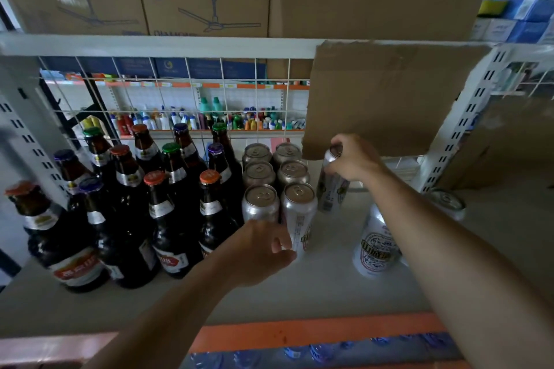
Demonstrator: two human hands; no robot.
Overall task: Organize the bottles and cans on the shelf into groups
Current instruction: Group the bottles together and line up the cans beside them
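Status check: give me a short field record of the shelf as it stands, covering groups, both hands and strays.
bottles: brown bottles grouped at the left of the shelf
can block: six cans, two columns of three, right of the bottles
right hand: right hand grips the top of the held can, just right of the block
left hand: left hand at the front can; grip unclear
strays: near can partly behind the right forearm; far can further right
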